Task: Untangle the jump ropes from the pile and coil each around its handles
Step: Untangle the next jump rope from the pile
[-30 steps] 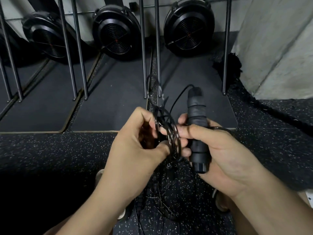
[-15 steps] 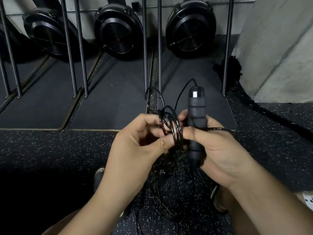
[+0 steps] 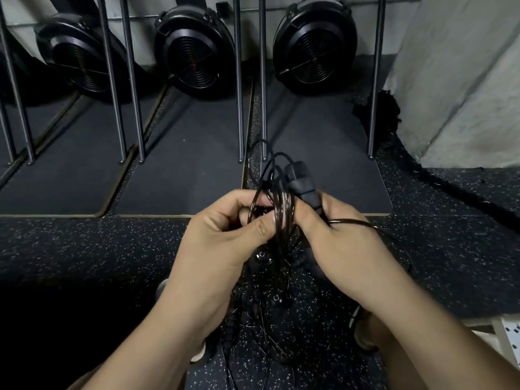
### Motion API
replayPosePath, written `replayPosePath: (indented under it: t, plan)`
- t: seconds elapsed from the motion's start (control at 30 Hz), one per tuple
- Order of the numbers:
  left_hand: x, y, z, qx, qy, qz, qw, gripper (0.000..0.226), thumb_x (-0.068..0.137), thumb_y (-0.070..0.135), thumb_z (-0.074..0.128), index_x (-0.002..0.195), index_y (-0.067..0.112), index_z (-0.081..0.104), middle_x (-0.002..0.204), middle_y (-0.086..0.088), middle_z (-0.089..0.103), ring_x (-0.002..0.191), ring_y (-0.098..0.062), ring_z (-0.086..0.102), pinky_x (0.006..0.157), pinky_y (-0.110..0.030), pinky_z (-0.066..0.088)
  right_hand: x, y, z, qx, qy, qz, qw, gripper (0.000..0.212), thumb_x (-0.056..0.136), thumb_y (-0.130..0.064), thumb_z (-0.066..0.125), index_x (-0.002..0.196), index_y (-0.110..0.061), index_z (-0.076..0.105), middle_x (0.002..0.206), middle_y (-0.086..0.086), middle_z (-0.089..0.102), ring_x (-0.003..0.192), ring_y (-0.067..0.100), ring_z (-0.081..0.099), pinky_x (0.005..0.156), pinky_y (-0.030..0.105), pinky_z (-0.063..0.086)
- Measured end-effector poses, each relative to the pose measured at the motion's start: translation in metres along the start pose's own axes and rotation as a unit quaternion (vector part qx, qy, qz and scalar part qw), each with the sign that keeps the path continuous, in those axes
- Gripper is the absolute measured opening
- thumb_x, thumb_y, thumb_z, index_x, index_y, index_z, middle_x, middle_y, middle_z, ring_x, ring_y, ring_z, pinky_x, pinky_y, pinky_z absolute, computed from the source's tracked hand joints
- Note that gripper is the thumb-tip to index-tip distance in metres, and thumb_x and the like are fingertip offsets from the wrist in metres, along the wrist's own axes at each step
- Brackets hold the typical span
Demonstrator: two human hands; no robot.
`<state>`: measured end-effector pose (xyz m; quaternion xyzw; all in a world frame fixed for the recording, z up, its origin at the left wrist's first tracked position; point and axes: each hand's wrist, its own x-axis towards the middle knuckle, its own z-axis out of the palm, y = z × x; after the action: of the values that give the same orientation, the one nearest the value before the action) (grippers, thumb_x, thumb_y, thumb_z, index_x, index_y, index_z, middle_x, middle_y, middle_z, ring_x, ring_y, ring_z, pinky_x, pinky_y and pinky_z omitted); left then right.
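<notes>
Handle (image 3: pixel 302 182) now aslant in right hand (image 3: pixel 347 249)

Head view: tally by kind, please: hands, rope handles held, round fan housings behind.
Hands: 2, left hand pinching rope coils, right hand gripping the handle
Handles held: 1
Round fan housings: 3
Total: 6
</notes>
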<state>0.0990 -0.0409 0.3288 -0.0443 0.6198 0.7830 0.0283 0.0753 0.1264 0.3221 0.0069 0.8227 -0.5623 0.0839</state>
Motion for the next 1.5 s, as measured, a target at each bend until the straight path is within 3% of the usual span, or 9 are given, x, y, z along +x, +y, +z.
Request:
replayPosePath:
  t: [0.07, 0.13, 0.37, 0.53, 0.7, 0.87, 1.03, 1.27, 1.5]
  plan:
    - [0.001, -0.001, -0.002, -0.004, 0.014, -0.006, 1.0, 0.023, 0.087, 0.006, 0.079, 0.109, -0.003, 0.075, 0.09, -0.014, 0.042, 0.056, -0.004, 0.043, 0.054, -0.01, 0.04, -0.001, -0.002, 0.004, 0.153, -0.036, 0.039, 0.987, 0.018, 0.097, -0.051, 0.068, 0.086, -0.039, 0.076, 0.056, -0.019, 0.061, 0.049, 0.0, 0.057, 0.055, 0.022, 0.041]
    - [0.002, -0.003, -0.004, -0.009, 0.023, -0.009, 1.0, 0.023, 0.087, 0.009, 0.08, 0.106, -0.001, 0.076, 0.093, -0.016, 0.043, 0.058, -0.006, 0.04, 0.056, -0.011, 0.039, -0.002, -0.004, 0.005, 0.264, -0.038, 0.067, 0.962, 0.008, 0.091, -0.042, 0.077, 0.091, -0.034, 0.079, 0.068, -0.014, 0.071, 0.06, 0.001, 0.065, 0.058, 0.027, 0.052]
    - [0.001, -0.001, -0.001, -0.006, 0.044, 0.015, 0.999, 0.011, 0.08, 0.014, 0.085, 0.089, 0.01, 0.08, 0.075, -0.018, 0.042, 0.063, -0.014, 0.049, 0.063, -0.017, 0.045, -0.001, -0.003, -0.006, 0.033, 0.036, -0.05, 0.998, 0.033, 0.092, -0.055, 0.077, 0.106, -0.025, 0.075, 0.091, -0.004, 0.079, 0.086, 0.015, 0.073, 0.081, 0.045, 0.061]
    - [0.001, -0.002, -0.001, 0.066, 0.055, 0.054, 0.995, 0.016, 0.081, 0.014, 0.085, 0.094, 0.005, 0.08, 0.077, -0.034, 0.039, 0.067, -0.015, 0.046, 0.064, -0.017, 0.045, 0.004, -0.002, -0.009, 0.275, -0.015, 0.078, 0.958, 0.026, 0.084, -0.032, 0.085, 0.103, -0.016, 0.08, 0.084, 0.005, 0.072, 0.069, 0.018, 0.06, 0.051, 0.026, 0.049]
    - [0.0, -0.004, 0.0, 0.09, 0.044, 0.063, 0.993, 0.016, 0.078, 0.018, 0.086, 0.093, 0.013, 0.083, 0.074, -0.029, 0.038, 0.066, -0.018, 0.048, 0.064, -0.022, 0.047, 0.009, 0.003, -0.025, 0.342, -0.11, 0.15, 0.921, 0.064, 0.065, -0.029, 0.086, 0.121, -0.001, 0.073, 0.11, 0.013, 0.08, 0.09, 0.027, 0.077, 0.072, 0.039, 0.067]
    - [0.004, -0.006, -0.007, 0.127, 0.043, 0.065, 0.989, 0.012, 0.08, 0.018, 0.087, 0.092, 0.017, 0.084, 0.067, -0.011, 0.043, 0.06, -0.01, 0.049, 0.061, -0.019, 0.045, 0.013, 0.0, -0.041, 0.342, -0.108, 0.131, 0.924, 0.038, 0.083, -0.013, 0.079, 0.116, 0.002, 0.072, 0.118, 0.018, 0.079, 0.106, 0.031, 0.079, 0.081, 0.037, 0.066]
    - [0.005, -0.004, -0.007, 0.11, 0.059, 0.047, 0.991, 0.01, 0.081, 0.017, 0.085, 0.091, 0.016, 0.084, 0.071, -0.018, 0.043, 0.06, -0.009, 0.047, 0.061, -0.017, 0.045, 0.013, -0.002, -0.031, 0.449, -0.049, 0.158, 0.878, 0.031, 0.088, -0.014, 0.077, 0.116, 0.0, 0.072, 0.117, 0.018, 0.08, 0.104, 0.025, 0.08, 0.08, 0.036, 0.067]
    - [0.002, -0.003, -0.01, 0.227, 0.082, 0.108, 0.964, 0.008, 0.093, 0.023, 0.08, 0.1, 0.027, 0.079, 0.073, 0.002, 0.072, 0.074, -0.012, 0.076, 0.079, -0.038, 0.062, 0.001, 0.001, 0.008, 0.497, 0.045, 0.075, 0.863, 0.016, 0.094, -0.015, 0.073, 0.107, -0.005, 0.074, 0.122, 0.016, 0.078, 0.117, 0.029, 0.076, 0.094, 0.038, 0.064]
    - [0.001, -0.001, -0.005, 0.086, 0.046, 0.067, 0.993, 0.021, 0.109, 0.01, 0.053, 0.111, 0.01, 0.074, 0.092, -0.012, 0.08, 0.086, -0.027, 0.078, 0.078, -0.033, 0.063, -0.001, -0.001, 0.009, 0.465, 0.057, 0.038, 0.883, 0.017, 0.097, -0.019, 0.071, 0.101, -0.002, 0.073, 0.118, 0.02, 0.079, 0.113, 0.033, 0.077, 0.092, 0.039, 0.064]
